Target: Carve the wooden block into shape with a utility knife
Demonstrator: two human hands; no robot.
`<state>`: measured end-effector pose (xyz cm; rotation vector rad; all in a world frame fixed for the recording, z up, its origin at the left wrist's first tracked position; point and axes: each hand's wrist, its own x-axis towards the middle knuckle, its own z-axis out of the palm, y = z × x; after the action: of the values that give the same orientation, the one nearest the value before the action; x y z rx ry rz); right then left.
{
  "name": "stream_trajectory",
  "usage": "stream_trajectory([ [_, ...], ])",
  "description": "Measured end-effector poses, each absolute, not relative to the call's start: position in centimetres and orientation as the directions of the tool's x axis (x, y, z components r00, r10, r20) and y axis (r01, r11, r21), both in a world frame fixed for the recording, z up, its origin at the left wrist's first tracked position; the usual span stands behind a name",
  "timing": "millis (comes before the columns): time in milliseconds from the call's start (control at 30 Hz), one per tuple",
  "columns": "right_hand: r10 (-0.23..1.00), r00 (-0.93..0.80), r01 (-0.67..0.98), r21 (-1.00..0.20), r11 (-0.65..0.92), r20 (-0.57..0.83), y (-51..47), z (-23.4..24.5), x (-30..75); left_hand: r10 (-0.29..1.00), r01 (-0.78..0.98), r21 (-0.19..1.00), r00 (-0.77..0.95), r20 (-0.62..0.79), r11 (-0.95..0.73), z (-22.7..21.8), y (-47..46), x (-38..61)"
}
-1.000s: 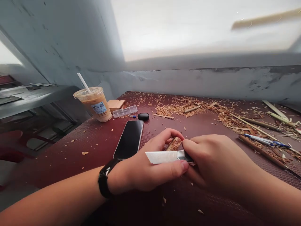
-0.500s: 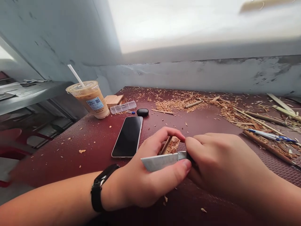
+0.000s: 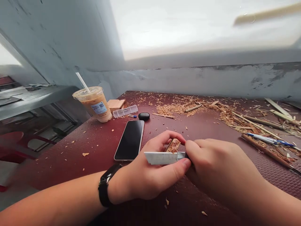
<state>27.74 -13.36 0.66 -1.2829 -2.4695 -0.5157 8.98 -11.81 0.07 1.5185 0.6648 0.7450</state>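
My left hand, with a black band on its wrist, curls around a small piece of wood with a rough, cut face. In my right hand is a knife, its dark handle mostly covered by my fingers. The flat grey blade points left and lies across the near side of the wood, over my left palm. My left thumb tip rests by the base of the blade. Both hands meet above the table, and the lower part of the wood is hidden.
A phone lies left of my hands, a black earbud case behind it. Farther left are an iced drink cup, a clear plastic box and a wooden block. Wood shavings, sticks and pens spread across the back and right.
The view has shifted slightly, so the table things sit lower and a little right. The blade has turned flatter against the wood. Both hands keep their holds.
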Motion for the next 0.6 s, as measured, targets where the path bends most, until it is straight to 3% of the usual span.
stream_trajectory([
  [167, 0.663, -0.605, 0.788, 0.212, 0.578, 0.441, -12.7, 1.2, 28.0, 0.811, -0.014, 0.991, 0.574, 0.114, -0.129, -0.2, -12.1, 9.0],
  [500, 0.774, -0.428, 0.902, 0.157, 0.403, 0.467, -14.4, 0.1, 26.4, 0.902, -0.02, 0.978, 0.383, 0.2, -0.209, -1.1, -12.8, 9.5],
  [600, 0.799, -0.405, 0.913, 0.161, 0.374, 0.445, -14.4, 0.3, 26.5, 0.898, -0.012, 0.978, 0.394, 0.195, -0.207, -1.1, -12.5, 9.6],
])
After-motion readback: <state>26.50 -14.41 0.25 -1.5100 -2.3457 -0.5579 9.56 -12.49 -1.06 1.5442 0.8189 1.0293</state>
